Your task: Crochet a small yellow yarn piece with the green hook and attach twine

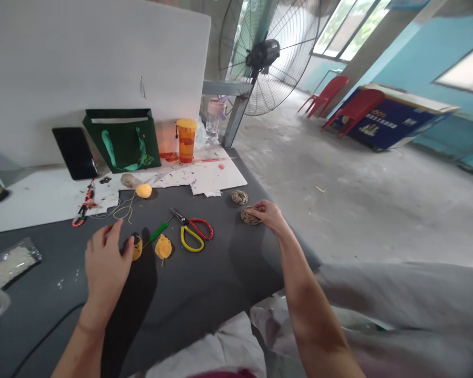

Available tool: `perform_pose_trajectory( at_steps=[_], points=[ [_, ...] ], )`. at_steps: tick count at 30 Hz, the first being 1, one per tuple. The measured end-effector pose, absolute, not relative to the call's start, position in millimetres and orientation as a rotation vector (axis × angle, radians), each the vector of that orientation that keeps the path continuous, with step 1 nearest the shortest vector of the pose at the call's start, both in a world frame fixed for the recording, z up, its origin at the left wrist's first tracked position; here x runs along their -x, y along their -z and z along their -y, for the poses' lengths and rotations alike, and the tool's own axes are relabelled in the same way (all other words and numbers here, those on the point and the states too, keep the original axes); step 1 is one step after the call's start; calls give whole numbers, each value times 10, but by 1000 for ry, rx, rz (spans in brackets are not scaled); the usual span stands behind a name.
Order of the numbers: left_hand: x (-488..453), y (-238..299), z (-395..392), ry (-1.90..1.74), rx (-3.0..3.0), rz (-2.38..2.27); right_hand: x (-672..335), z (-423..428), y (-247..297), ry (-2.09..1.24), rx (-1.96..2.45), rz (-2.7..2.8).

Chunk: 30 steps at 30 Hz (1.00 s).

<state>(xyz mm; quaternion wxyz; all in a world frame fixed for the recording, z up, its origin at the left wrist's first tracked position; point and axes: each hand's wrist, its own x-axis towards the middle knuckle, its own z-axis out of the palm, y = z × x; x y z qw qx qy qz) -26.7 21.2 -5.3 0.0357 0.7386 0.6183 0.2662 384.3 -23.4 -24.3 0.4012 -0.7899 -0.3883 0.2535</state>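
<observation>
At the table's right edge my right hand (269,216) has its thumb and fingers closed on a brown braided coil (250,216). A second similar coil (239,197) lies just beyond it. On the left, my left hand (109,257) is open with fingers apart, its thumb beside a small yellow round piece (137,248) that it partly hides; whether they touch I cannot tell. Between the hands are a yellow crocheted-looking piece (163,247), a green-handled hook (158,231) and scissors (192,231) with one red and one yellow handle. A yellow yarn ball (144,190) sits farther back.
Along the back stand a dark phone (75,153), a green gift bag (124,140), an orange cup (186,140) and a clear bottle (215,118). A beaded cord (85,205) and a bag of white beads (13,262) lie left. A large fan (266,55) stands beyond the table.
</observation>
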Motion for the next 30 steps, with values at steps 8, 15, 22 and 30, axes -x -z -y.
perform_pose_trajectory(
  at_steps=[8, 15, 22, 30],
  points=[
    [-519, -138, 170, -947, -1447, -1030, -2901, 288, -36, -1021, 1542, 1066],
    [-543, -101, 64, -881, -843, -866, -2038, 109, -71, -1121, 1358, 1125],
    [-128, -125, -68, -898, -807, -931, -1826, -37, -76, -1391, 1264, 1156],
    [-29, -16, -55, -904, -688, -858, -1702, -29, 164, -1370, 1216, 1111]
  ],
)
